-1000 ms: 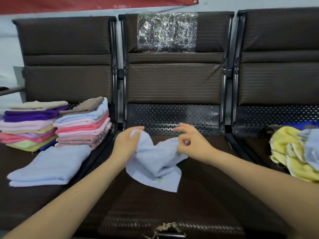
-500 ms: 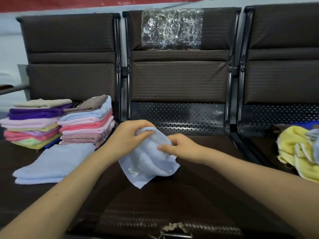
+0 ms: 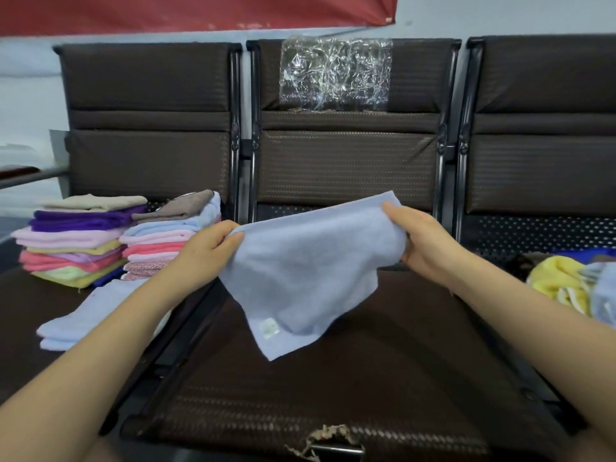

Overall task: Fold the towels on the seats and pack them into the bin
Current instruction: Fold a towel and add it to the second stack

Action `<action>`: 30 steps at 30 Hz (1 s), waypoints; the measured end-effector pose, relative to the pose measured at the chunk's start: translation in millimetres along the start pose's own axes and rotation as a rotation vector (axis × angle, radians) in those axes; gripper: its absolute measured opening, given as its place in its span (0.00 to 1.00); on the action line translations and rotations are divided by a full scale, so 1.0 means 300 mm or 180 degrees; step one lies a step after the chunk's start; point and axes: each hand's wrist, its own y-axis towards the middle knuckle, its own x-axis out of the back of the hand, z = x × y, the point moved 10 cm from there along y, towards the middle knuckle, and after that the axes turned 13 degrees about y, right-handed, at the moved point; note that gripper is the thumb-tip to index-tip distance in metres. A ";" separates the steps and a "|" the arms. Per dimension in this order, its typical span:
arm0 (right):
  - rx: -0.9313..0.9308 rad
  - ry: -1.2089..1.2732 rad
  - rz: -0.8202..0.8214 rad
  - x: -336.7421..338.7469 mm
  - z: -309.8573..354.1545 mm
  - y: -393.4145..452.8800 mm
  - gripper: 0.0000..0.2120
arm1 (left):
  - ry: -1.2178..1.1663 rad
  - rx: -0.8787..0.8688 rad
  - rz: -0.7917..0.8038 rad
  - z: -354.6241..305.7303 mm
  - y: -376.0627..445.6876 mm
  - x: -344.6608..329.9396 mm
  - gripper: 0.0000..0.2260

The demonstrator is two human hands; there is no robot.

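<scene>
A light blue towel [image 3: 310, 265] was held spread above the middle seat [image 3: 333, 388], its top corners pinched by the left hand [image 3: 208, 253] and the right hand [image 3: 421, 241], which were kept well apart. A small white label [image 3: 270, 327] was seen near the hanging lower corner; its writing could not be read. Folded towel stacks [image 3: 116, 241] were kept on the left seat.

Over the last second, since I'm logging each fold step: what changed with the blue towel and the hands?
The light blue towel, bunched low between the hands before, is now lifted and stretched flat. The left hand and right hand moved apart, each pinching an upper corner. The folded stacks, folded blue towel and yellow towel stayed put.
</scene>
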 end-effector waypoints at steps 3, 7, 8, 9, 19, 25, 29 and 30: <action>0.0144 0.0159 -0.0384 0.007 0.061 -0.030 0.14 | -0.0672 0.0236 -0.0069 -0.030 -0.023 0.041 0.13; -0.0182 0.0785 -0.0337 -0.018 0.106 -0.065 0.14 | -0.2830 0.0608 -0.0143 -0.095 -0.064 0.098 0.08; -0.0256 0.0895 -0.0297 -0.017 0.115 -0.068 0.14 | -0.3098 0.0666 -0.0052 -0.104 -0.067 0.102 0.13; -0.0310 0.0951 -0.0270 -0.018 0.122 -0.073 0.14 | -0.3232 0.0724 0.0067 -0.110 -0.066 0.102 0.18; -0.0880 -0.0741 -0.1293 0.287 -0.174 0.019 0.12 | -0.0506 0.0708 -0.0007 0.035 0.091 -0.186 0.04; -0.0808 -0.3540 -0.0772 0.323 -0.255 0.065 0.09 | 0.0928 0.0371 0.0579 0.086 0.109 -0.435 0.11; -0.0603 -0.3708 0.0293 0.129 -0.318 0.016 0.09 | 0.0785 -0.0198 0.0844 -0.068 0.057 -0.497 0.06; -0.0578 -0.3631 0.0621 0.067 -0.342 -0.013 0.08 | 0.0735 -0.0351 0.0897 -0.108 0.032 -0.503 0.04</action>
